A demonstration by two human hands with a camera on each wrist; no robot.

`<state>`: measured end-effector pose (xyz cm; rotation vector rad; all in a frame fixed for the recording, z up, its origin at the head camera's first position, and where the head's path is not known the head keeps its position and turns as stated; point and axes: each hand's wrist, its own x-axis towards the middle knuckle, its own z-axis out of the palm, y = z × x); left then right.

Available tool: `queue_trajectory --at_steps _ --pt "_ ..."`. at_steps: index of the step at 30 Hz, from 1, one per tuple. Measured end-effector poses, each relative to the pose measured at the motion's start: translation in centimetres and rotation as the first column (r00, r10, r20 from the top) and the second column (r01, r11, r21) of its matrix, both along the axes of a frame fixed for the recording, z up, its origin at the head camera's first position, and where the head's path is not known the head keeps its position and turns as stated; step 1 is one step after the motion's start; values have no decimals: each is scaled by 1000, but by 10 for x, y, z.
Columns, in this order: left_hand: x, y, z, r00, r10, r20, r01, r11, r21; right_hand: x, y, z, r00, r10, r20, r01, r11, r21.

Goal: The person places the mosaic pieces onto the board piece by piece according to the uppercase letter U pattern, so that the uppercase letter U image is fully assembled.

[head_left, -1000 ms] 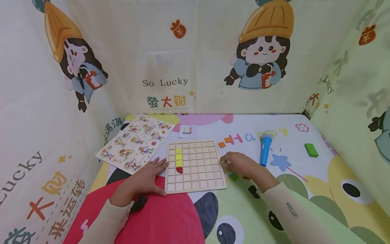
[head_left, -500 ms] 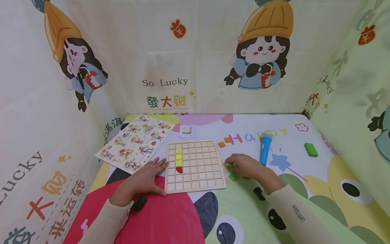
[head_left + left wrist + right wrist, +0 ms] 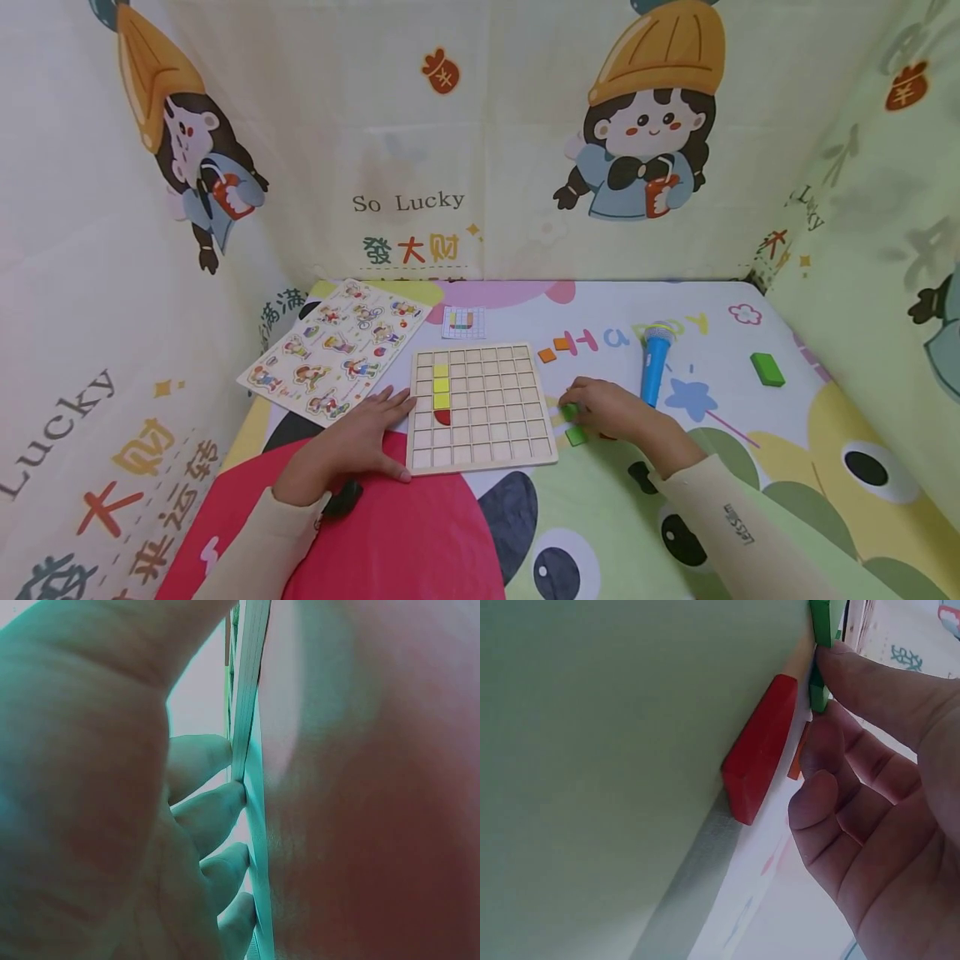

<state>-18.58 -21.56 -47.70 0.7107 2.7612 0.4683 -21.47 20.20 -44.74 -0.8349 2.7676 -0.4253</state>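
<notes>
My left hand rests with fingers spread along the left edge of a wooden grid board, thumb near its front corner. In the left wrist view several fingertips touch the board's side. The board holds a column of yellow squares with a red quarter-round piece below. Right of the board, my right hand pinches a small green block between thumb and index finger. Another green block lies just in front of it, and a red block sits under the hand.
Two orange pieces lie beyond the board's right corner. A blue toy microphone and a larger green block stand farther right. A small pattern card lies behind the board, a picture puzzle board at left.
My right hand has moved right, away from the board's edge, and its fingers have come together on a green block. The left hand stays on the board.
</notes>
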Motion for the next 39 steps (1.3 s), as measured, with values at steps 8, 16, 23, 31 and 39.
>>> queue_trajectory --at_steps 8,16,23,31,39 --pt "0 -1 -1 1000 -2 -5 2 1000 -3 0 -1 -4 1000 -5 -9 5 1000 0" --pt "0 -1 -1 1000 4 14 -4 1000 1 0 -6 -6 999 -2 -32 1 1000 -27" --pt "2 -1 1 1000 5 11 -5 1000 1 -2 -15 -6 995 74 -72 -80 993 -86" --pt "1 0 2 1000 15 11 -16 1000 10 -3 -36 0 996 73 -52 -79 988 -134" --pt "1 0 -1 1000 22 16 -22 1000 18 -3 -56 -1 992 110 -67 -119 980 -160"
